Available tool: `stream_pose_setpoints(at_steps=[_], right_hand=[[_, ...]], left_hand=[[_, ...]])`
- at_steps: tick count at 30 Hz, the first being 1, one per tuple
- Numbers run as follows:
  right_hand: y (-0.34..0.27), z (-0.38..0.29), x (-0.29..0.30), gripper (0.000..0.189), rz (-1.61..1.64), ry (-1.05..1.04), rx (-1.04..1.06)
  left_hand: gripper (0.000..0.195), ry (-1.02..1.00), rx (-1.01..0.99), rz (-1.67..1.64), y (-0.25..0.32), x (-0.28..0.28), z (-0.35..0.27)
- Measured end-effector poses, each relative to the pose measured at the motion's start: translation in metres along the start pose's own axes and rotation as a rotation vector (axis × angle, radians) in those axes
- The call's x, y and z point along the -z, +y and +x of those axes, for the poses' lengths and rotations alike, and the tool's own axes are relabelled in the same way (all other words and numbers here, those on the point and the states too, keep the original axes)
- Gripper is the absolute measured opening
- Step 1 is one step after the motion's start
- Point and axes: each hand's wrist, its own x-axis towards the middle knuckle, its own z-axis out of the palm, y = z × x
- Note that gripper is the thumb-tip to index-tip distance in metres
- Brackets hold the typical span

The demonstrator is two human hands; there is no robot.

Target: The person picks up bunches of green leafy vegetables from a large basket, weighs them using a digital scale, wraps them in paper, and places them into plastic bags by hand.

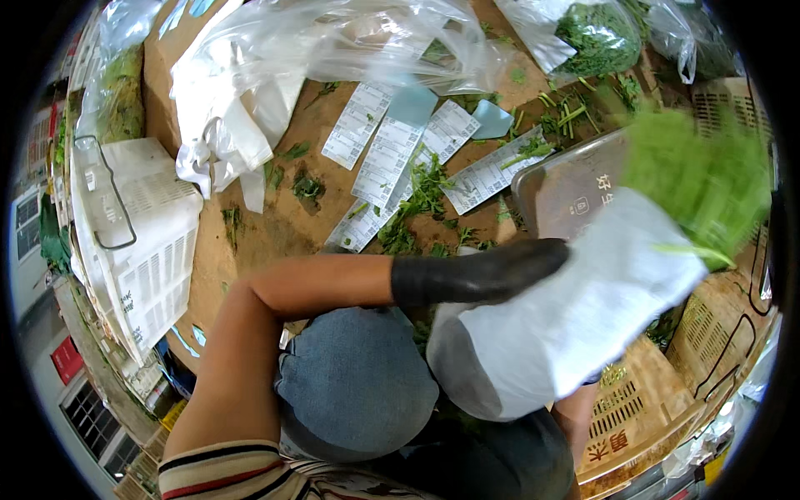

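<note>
My left hand (500, 269), in a dark glove, reaches across in front of me and rests against a white plastic bag (562, 319). Whether its fingers grip the bag cannot be made out. A bunch of leafy greens (697, 181), blurred by motion, sticks out of the bag's far right end. The bag lies slanting over my right knee. It hides my right hand; only part of that forearm shows beneath it. Beside the greens is a digital scale (562, 181) with a metal pan. Strips of printed labels (390, 150) lie on the brown work surface beyond my left forearm.
Clear plastic bags (375, 37) and white bags (237, 112) cover the far side. Bagged greens (597, 37) lie at the far right. Plastic crates stand at left (137, 250) and right (625, 400). Loose leaf scraps (431, 187) are scattered over the surface.
</note>
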Motion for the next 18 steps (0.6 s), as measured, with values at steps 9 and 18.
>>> stream_pose_setpoints(at_steps=[9, 18], right_hand=[[-0.035, -0.07, -0.008, 0.076, -0.042, 0.298, -0.009], [-0.063, -0.064, -0.028, 0.072, -0.077, 0.374, 0.072]], left_hand=[[0.052, 0.178, 0.233, 0.468, 0.075, 0.068, 0.122], [0.058, 1.42, 0.46, 0.3, 0.037, 0.256, -0.057]])
